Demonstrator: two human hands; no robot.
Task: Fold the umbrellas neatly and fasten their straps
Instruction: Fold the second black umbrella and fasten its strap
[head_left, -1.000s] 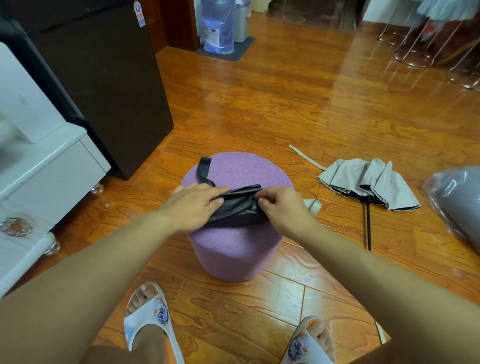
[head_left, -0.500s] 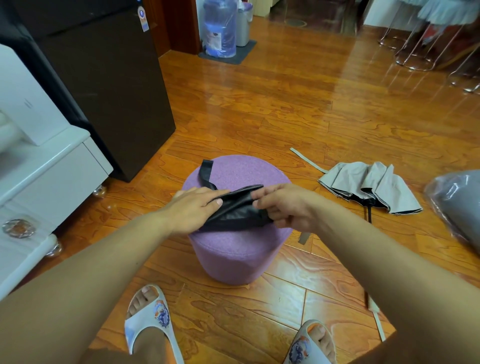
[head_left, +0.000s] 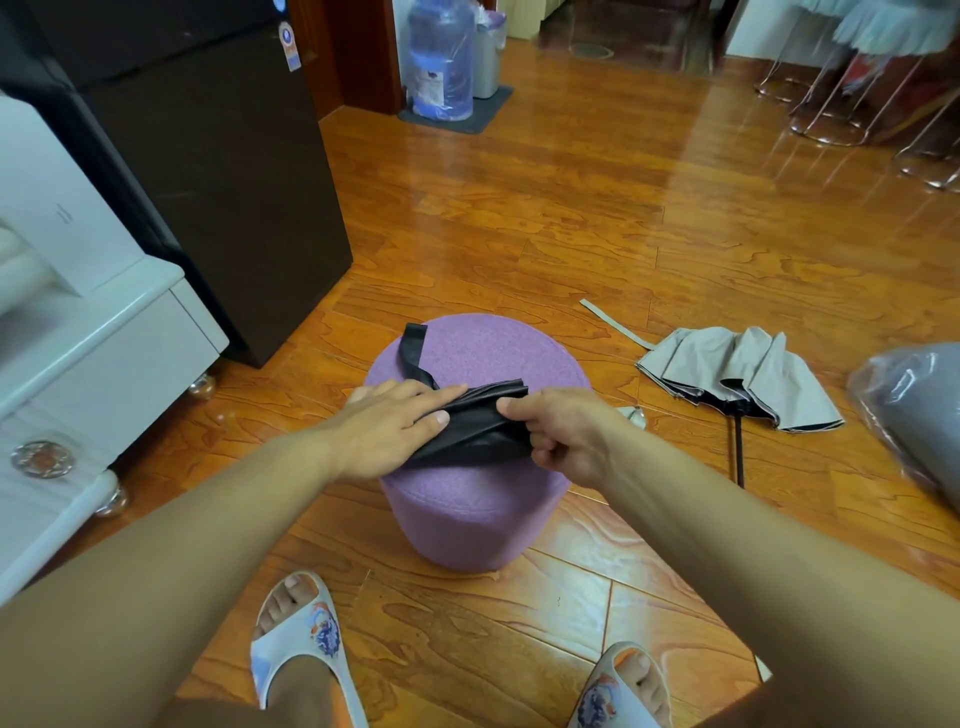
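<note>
Black umbrella (head_left: 475, 423) half-hidden — left hand (head_left: 387, 431) flat on it, right hand (head_left: 563, 431) pinching its folds.

Located on a glossy orange-brown wooden floor (head_left: 597, 218):

- Round purple stool (head_left: 467, 509), near the frame's centre, upright.
- Dark brown cabinet (head_left: 208, 171), at left, bearing small stickers near its top edge.
- White furniture unit (head_left: 93, 364), just beside the cabinet, raised on clear rounded feet (one round ornament visible on its front).
- Blue water bottle (head_left: 441, 67), at the far wall, set on a dark mat (head_left: 457, 111) beside a grey bin (head_left: 488, 57).
- Clear plastic-wrapped grey bundle (head_left: 914, 415), at the right edge, partly cut off.
- Thin metal stands (head_left: 841, 98), far right, blurred.
- Two white slippers (head_left: 296, 644) with blue printed motifs, at the bottom.
</note>
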